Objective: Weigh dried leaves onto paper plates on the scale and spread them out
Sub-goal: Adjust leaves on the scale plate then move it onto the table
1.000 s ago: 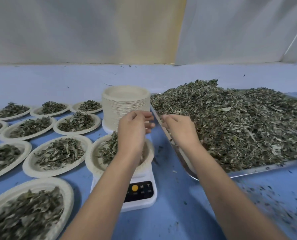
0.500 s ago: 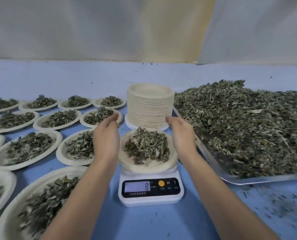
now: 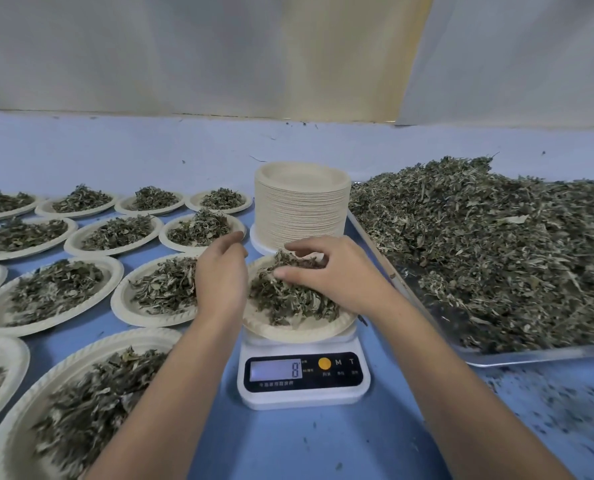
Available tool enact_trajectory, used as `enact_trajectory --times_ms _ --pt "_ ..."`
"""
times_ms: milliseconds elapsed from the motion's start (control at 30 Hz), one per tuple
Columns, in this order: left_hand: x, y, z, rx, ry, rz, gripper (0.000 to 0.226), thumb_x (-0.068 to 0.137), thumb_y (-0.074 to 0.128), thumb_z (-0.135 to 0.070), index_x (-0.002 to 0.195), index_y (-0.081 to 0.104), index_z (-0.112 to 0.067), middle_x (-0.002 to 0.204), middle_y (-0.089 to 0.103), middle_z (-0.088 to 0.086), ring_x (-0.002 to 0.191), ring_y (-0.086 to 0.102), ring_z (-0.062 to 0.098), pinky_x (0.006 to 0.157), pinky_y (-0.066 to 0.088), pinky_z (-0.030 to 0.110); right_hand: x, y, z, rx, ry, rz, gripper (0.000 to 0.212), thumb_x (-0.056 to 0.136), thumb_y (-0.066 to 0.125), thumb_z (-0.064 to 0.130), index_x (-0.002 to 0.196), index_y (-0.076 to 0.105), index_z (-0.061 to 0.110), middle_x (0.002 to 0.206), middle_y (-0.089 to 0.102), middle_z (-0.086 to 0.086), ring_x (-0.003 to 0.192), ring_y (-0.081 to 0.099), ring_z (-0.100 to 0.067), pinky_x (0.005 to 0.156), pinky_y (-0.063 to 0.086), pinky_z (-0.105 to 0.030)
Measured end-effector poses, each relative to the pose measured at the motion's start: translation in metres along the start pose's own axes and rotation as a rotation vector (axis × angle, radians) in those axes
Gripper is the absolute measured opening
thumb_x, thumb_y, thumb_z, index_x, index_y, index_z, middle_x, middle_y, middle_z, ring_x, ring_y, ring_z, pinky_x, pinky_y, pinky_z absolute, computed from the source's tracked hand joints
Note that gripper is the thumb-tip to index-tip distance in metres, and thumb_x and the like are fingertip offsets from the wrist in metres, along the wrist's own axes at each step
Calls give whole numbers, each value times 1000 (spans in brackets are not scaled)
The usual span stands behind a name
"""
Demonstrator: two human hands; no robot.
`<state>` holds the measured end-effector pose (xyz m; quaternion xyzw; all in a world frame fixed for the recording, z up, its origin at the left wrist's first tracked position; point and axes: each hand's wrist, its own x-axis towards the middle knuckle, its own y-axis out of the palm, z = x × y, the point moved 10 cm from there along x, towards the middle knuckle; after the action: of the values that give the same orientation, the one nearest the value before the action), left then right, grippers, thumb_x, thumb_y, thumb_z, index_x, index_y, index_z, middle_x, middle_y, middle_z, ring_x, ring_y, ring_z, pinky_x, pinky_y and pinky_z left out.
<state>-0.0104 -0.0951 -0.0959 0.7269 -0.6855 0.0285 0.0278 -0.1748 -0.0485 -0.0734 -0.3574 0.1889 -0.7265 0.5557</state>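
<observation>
dried leaves (image 3: pixel 290 299): a loose, crumbly grey-green mound of curled flakes and thin stems, heaped on the plate that sits on the scale.
paper plate (image 3: pixel 299 332): round, shallow, cream moulded pulp with a matt surface and a fluted rim; it lies on the scale's platform and overhangs it.
right hand (image 3: pixel 337 275): arched over the mound from the right; bent fingers (image 3: pixel 306 249) and thumb close on a tuft at the far side of the pile, grasping it lightly.
left hand (image 3: pixel 221 271): back towards the camera at the plate's left rim, fingers loosely curved and released; the hand hides whether the palm touches the rim.
scale (image 3: pixel 304 393): small white plastic kitchen scale with rounded corners and a black front panel; its pale display reads 8, beside an orange round button.
plate stack (image 3: pixel 302 209): a tall, neat column of the same cream plates, just behind the scale.
metal tray (image 3: pixel 538 355): shiny and flat with a low rim, to the right, under a wide heap of bulk leaves (image 3: pixel 479 244).
filled plates (image 3: pixel 55 292): rows of them to the left, each with a spread layer of leaves.
table (image 3: pixel 323 445): smooth blue surface, dusted with leaf crumbs at the right.
</observation>
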Motion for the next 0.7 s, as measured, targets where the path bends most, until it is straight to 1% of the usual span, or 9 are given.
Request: enact_trajectory --times_ms 67,167,233,300,367,467,533,600,700 --pt "2 -1 0 -13 7 -2 39 93 40 -7 124 60 -21 106 55 -14 81 43 -11 70 31 16 0 5 8 -116 -46 53 52 67 73 62 113 68 36 112 64 21 97 54 6 82 44 -21" --pt "6 -3 -2 -52 10 -16 39 92 41 -6 123 61 -20 99 56 -16 79 41 -14 63 29 12 1 5 11 -159 -73 48 20 79 75 36 97 75 28 83 62 21 78 54 10 69 41 -11" --pt "6 -7 -4 -73 4 -36 39 91 41 -6 121 62 -20 93 55 -21 75 42 -15 61 29 13 1 -2 14 -126 -90 1 7 81 74 26 88 77 24 72 61 22 70 52 18 60 38 -3" --pt "6 -8 -6 -101 1 -51 37 92 41 -6 118 63 -20 91 54 -23 70 45 -15 60 29 13 1 -12 16 -90 -92 -66 5 82 73 25 85 77 23 70 62 21 65 51 20 56 38 -1" --pt "4 -7 -12 -151 16 -50 35 92 40 -6 114 64 -19 98 60 -17 72 50 -16 61 33 13 0 -26 17 18 -81 -170 6 83 72 24 86 77 24 69 64 22 64 55 17 57 42 -4" --pt "-4 4 -17 -372 -37 2 28 97 37 -7 109 61 -15 109 62 -5 92 55 -4 59 46 10 -4 -43 20 337 -64 -325 7 82 73 18 83 75 25 74 70 17 70 63 6 70 52 -15" --pt "-12 21 -16 -511 -132 91 28 100 36 -14 116 58 -9 113 62 0 103 57 8 78 49 15 -6 -45 28 533 -97 -376 12 82 73 11 82 73 24 72 71 14 68 63 5 67 51 -14" --pt "-21 41 -11 -642 -259 183 32 102 36 -24 117 57 -6 115 62 7 109 57 17 97 45 28 -8 -45 37 660 -133 -402 13 81 72 6 82 73 20 70 71 14 67 62 6 64 48 -10" --pt "-35 65 -10 -822 -439 313 38 101 35 -36 116 56 -7 122 61 16 114 59 27 100 44 37 -8 -36 44 706 -147 -384 15 80 73 5 84 73 19 75 72 10 72 65 1 69 49 -12"
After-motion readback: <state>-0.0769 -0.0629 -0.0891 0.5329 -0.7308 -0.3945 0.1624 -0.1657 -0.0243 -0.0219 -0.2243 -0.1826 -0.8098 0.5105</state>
